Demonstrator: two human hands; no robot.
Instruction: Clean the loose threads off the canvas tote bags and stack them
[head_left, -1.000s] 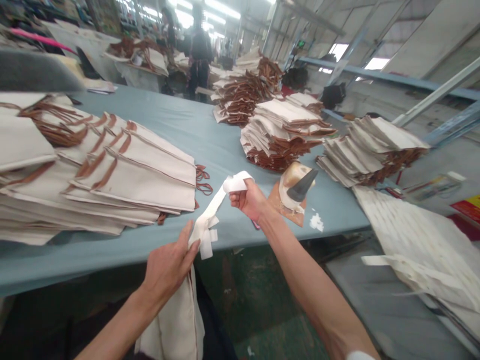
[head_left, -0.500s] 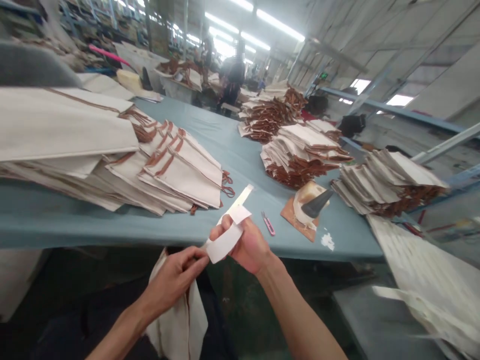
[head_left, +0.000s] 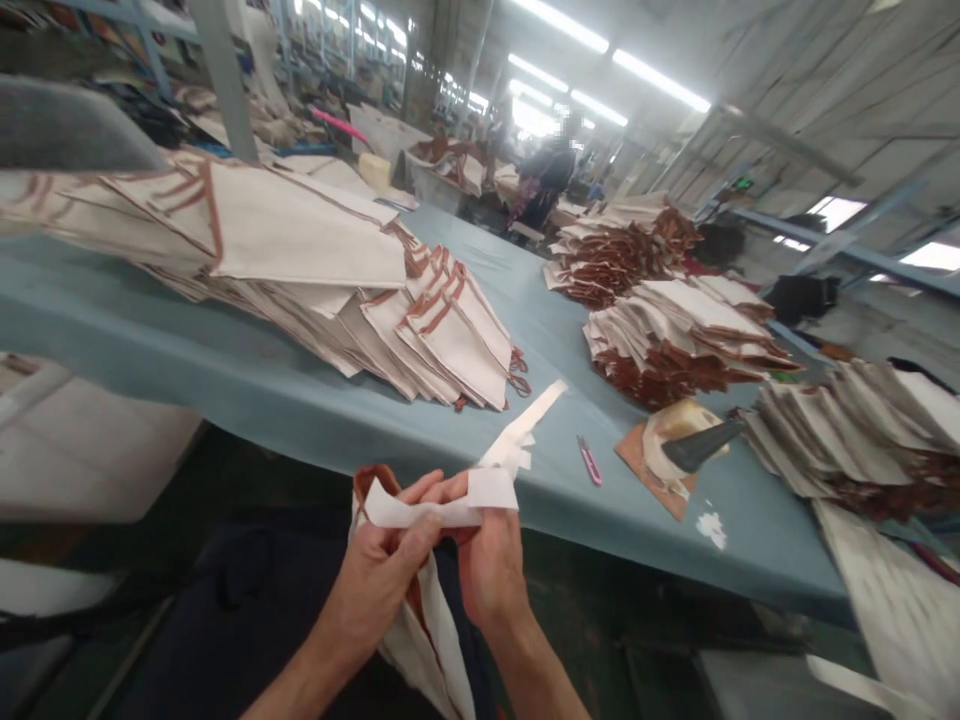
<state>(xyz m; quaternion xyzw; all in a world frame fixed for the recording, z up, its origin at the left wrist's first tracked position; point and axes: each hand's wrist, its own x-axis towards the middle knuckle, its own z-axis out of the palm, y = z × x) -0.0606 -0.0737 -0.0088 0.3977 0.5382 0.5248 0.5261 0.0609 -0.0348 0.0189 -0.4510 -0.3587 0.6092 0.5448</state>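
A cream fabric piece with brown edging (head_left: pixel 442 650) hangs down in front of my body, its upper edge by my left hand (head_left: pixel 390 560). A white strip (head_left: pixel 442 512), paper or thin cloth, stretches across both hands. My left hand is closed, with the thumb pressed on the strip. My right hand (head_left: pixel 491 570) lies palm up, fingers bent behind the strip, whose right end (head_left: pixel 493 490) folds over that palm. Just beyond, a longer pale strip with small white pieces (head_left: pixel 517 435) rests at the table edge. Pink thread snips (head_left: pixel 589 460) lie to the right.
A blue-covered table (head_left: pixel 300 420) carries a stack of cream pieces with brown trim (head_left: pixel 315 220) on the left. Several bundles (head_left: pixel 675 330) stand at the right. A yellowish block with a dark cone (head_left: pixel 675 445) sits near white scraps (head_left: pixel 711 530). A person (head_left: pixel 551 175) stands farther back.
My left hand has come up to the white strip, bringing the cream piece's edge up with it. The strip now runs flatter across both hands. The view has turned left and tilted.
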